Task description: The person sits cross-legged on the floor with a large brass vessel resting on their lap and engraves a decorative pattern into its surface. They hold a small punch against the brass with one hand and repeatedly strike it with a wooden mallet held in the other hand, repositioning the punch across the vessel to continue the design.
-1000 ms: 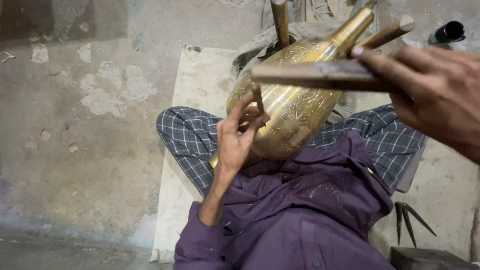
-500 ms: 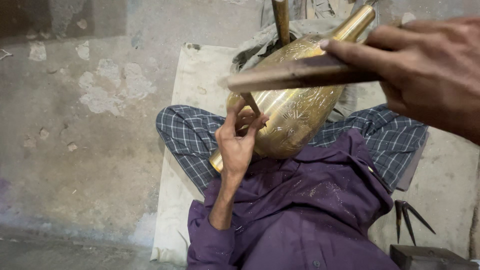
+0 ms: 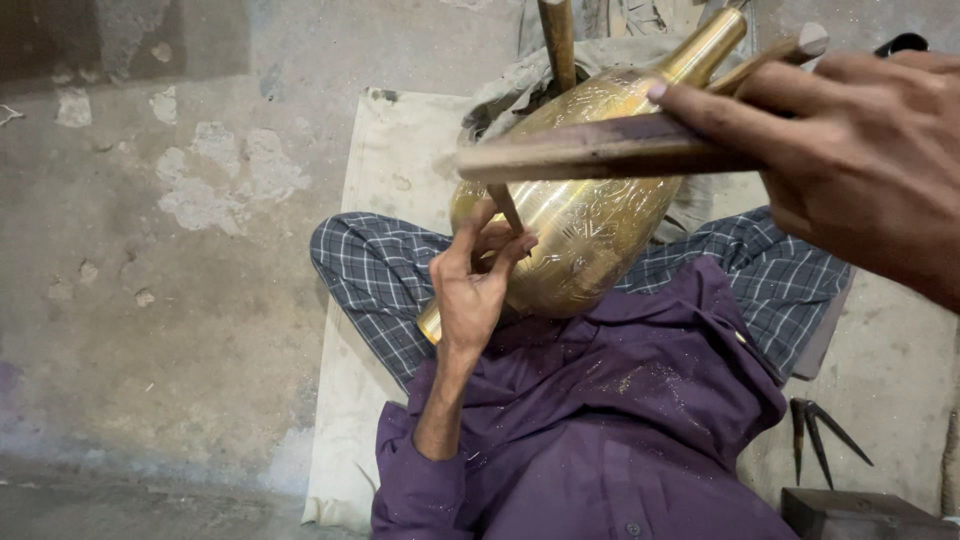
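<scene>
On lap: brass vase [image 3: 590, 230] | left hand [image 3: 472, 290] pinches chisel [image 3: 506, 208], tip hidden

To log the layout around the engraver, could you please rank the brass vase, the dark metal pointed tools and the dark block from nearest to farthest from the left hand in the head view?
Measured from the left hand:
1. Brass vase: touching the hand, just to its right.
2. Dark metal pointed tools: on the floor, far right and lower.
3. Dark block: bottom right corner, beyond the tools.
</scene>
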Available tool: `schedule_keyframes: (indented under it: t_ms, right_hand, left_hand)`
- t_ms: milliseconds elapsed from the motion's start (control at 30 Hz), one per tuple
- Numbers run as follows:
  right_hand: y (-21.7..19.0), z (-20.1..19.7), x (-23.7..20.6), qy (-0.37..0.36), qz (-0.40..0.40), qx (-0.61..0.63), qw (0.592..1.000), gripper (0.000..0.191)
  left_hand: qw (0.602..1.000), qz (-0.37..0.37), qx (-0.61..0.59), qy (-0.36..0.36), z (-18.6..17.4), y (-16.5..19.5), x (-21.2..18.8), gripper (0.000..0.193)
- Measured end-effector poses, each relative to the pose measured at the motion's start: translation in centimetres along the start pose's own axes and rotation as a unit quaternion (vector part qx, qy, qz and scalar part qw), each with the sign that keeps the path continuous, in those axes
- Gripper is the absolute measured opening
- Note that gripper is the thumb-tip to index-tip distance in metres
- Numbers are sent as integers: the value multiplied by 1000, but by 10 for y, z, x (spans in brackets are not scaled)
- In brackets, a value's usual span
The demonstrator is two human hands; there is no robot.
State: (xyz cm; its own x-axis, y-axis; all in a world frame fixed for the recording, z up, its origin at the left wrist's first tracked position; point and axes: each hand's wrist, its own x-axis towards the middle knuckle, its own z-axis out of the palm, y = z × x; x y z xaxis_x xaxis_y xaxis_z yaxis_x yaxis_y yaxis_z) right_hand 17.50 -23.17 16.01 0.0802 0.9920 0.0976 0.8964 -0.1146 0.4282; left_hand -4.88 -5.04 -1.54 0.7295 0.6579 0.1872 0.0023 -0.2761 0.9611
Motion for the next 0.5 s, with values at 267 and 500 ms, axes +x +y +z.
schedule_keyframes:
  t_ms: [267, 500]
  right_hand:
    - [-3, 4, -13, -128, 87, 64, 986, 78]
    - [-4, 14, -26, -79, 90, 121, 985, 75]
  left_hand:
    - [1000, 2, -1, -32, -3, 2, 0, 46]
    - [996, 34, -34, -72, -9, 3, 1, 44]
